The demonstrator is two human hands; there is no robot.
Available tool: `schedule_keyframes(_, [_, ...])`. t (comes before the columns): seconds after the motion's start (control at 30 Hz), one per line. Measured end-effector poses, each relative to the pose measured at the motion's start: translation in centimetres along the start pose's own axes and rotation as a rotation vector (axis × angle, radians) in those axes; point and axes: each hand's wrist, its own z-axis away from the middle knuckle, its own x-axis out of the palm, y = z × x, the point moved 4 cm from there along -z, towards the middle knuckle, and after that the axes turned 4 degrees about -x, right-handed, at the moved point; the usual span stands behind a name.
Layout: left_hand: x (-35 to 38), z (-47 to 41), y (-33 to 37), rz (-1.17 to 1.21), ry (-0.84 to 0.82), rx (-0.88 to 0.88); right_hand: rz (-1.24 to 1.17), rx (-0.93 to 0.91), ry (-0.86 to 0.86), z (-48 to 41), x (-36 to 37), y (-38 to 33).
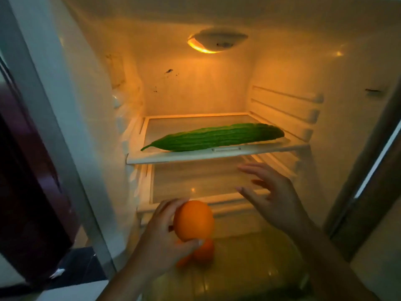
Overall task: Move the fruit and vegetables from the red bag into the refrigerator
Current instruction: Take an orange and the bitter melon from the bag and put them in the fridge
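Left hand grips an orange before the refrigerator lower shelf — right hand hovers beside it, fingers spread, holding nothing. 1 bitter gourd lies on the upper shelf.

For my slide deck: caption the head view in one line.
Left hand holds an orange at the open refrigerator; right hand open, green gourd on upper shelf.

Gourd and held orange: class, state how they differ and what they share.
The gourd is long, green and ridged; the orange is round and smooth. The gourd lies on the upper shelf; the orange is gripped by the left hand, lower down. Both are whole produce.
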Motion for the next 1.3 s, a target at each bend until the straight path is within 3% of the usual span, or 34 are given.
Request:
schedule_keyframes(0.07, [0.8,0.3,-0.9,0.014,-0.044,-0.047,-0.099,0.175,-0.002,2.4,0.8,1.5])
schedule_keyframes(0.17, [1.5,0.4,-1.9,-0.028,-0.107,-0.045,-0.201,0.38,-0.183,5.0,3.4,3.3])
schedule_keyframes(0.3, [3.6,1.0,-4.3,-0.059,-0.249,-0.124,-0.301,0.544,-0.391,7.3,7.4,5.4])
schedule_keyframes(0.43, [5.8,2.3,-7.2,-0.036,-0.225,-0.153,-0.411,0.686,-0.538,10.2,10.8,7.6])
schedule_keyframes(0.6, [7.6,4.0,-9.0,0.015,-0.327,-0.206,-0.411,0.789,-0.752,13.1,12.8,9.2])
schedule_keyframes(0.7, [7.6,4.6,-9.8,-0.016,-0.323,-0.24,-0.417,0.806,-0.727,13.6,12.8,10.1])
schedule_keyframes(0.9, [6.8,5.2,-11.8,-0.089,-0.224,-0.326,-0.293,0.844,-0.493,14.0,10.2,13.9])
schedule_keyframes(1.03, [7.3,6.0,-13.9,-0.037,-0.22,-0.421,-0.19,0.876,-0.484,14.9,10.4,15.6])
schedule_keyframes(1.13, [8.3,7.1,-15.8,-0.131,-0.236,-0.476,-0.127,0.871,-0.491,15.2,11.4,16.3])
schedule_keyframes(1.3, [9.1,7.6,-16.5,-0.31,-0.263,-0.407,0.032,0.876,-0.419,15.0,12.2,18.2])
